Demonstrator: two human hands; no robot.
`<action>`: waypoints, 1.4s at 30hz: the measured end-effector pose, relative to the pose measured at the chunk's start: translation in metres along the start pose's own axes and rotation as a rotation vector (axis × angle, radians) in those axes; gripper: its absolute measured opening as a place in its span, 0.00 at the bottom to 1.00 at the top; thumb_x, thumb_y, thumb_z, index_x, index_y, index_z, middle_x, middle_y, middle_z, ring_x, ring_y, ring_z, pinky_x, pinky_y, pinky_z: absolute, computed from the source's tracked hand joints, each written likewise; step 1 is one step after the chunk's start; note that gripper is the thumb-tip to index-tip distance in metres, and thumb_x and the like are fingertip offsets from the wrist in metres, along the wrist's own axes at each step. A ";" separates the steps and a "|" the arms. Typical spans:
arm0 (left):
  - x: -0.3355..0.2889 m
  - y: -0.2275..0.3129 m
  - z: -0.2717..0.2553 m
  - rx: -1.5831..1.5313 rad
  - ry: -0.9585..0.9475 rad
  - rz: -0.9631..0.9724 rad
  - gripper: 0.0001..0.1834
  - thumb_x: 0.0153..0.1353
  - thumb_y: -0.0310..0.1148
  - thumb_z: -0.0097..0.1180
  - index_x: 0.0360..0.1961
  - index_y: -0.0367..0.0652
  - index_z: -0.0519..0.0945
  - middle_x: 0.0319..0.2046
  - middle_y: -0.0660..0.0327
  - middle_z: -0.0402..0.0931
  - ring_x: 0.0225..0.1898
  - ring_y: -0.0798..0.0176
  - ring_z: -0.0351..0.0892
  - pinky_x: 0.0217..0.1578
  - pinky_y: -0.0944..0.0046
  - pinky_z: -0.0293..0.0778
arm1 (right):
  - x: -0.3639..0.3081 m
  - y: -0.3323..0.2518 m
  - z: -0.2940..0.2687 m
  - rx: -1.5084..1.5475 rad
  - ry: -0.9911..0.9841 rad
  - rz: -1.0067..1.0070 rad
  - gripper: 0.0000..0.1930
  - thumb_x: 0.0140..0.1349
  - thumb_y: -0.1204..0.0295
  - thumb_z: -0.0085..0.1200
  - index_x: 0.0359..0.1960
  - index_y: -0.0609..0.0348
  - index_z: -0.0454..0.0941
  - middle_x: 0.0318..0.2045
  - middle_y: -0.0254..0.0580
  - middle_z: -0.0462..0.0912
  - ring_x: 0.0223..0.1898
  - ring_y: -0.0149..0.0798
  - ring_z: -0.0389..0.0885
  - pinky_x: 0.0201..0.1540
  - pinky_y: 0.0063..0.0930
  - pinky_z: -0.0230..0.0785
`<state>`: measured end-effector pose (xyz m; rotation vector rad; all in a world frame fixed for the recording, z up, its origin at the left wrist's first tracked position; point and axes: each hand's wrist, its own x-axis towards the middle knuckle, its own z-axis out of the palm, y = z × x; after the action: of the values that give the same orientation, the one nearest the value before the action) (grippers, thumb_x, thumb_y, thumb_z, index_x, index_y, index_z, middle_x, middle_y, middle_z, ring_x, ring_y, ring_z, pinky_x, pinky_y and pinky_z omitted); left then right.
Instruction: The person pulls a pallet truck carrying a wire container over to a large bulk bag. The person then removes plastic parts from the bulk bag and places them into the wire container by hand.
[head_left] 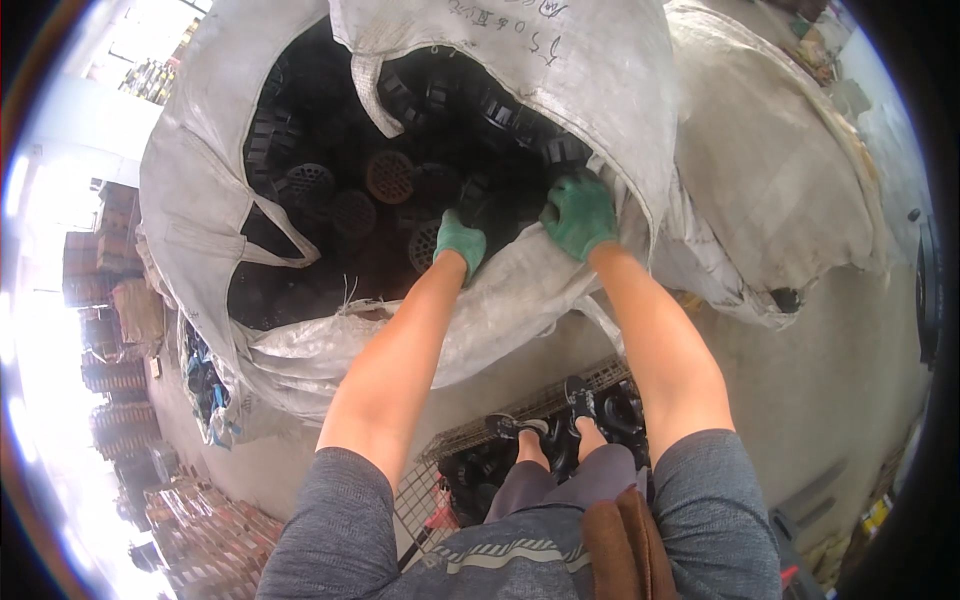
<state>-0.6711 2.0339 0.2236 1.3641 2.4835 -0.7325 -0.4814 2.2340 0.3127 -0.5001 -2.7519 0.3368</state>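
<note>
A large off-white woven bulk bag [610, 70] stands open, with many dark round parts inside. My left hand [462, 246], in a green glove, reaches into the bag beside a dark perforated disc [423, 246]. Its fingers point down into the shadow and are mostly hidden. At the bag's right edge my right hand [582, 214], also gloved in green, has its fingers curled. What they hold, if anything, is lost in the dark. Farther in lies a rust-brown perforated disc [390, 177], with another dark grated disc [310, 184] to its left.
A loop strap [374, 95] hangs into the bag's opening. Another pale bulk bag [770, 160] stands on the right. Below, my feet are at a wire mesh cage [470, 435] holding black parts. Stacks of brownish pieces [210, 530] line the left side.
</note>
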 end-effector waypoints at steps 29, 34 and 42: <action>-0.364 -0.069 -0.103 -2.029 0.656 -0.516 0.18 0.67 0.29 0.54 0.53 0.26 0.76 0.44 0.54 0.81 0.45 0.67 0.78 0.50 0.66 0.75 | 0.003 -0.025 0.015 -0.138 -0.185 -0.188 0.14 0.66 0.61 0.48 0.38 0.54 0.82 0.43 0.45 0.80 0.47 0.49 0.78 0.58 0.47 0.65; -0.188 -0.066 -0.107 -1.865 0.460 -0.338 0.16 0.67 0.28 0.58 0.53 0.33 0.74 0.44 0.57 0.81 0.45 0.66 0.74 0.48 0.65 0.73 | 0.009 -0.026 0.020 -0.029 -0.137 -0.138 0.14 0.63 0.61 0.50 0.41 0.56 0.79 0.43 0.47 0.79 0.48 0.52 0.77 0.55 0.49 0.67; -0.077 -0.011 -0.135 -0.601 0.598 -0.094 0.25 0.62 0.21 0.53 0.61 0.52 0.73 0.60 0.54 0.74 0.52 0.49 0.81 0.47 0.53 0.81 | 0.004 -0.017 0.020 0.051 -0.089 -0.112 0.13 0.59 0.62 0.52 0.35 0.57 0.82 0.41 0.47 0.79 0.47 0.52 0.77 0.54 0.48 0.68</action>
<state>-0.6314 2.0429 0.3747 1.3537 2.8469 0.4746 -0.4975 2.2167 0.3005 -0.3242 -2.8347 0.4095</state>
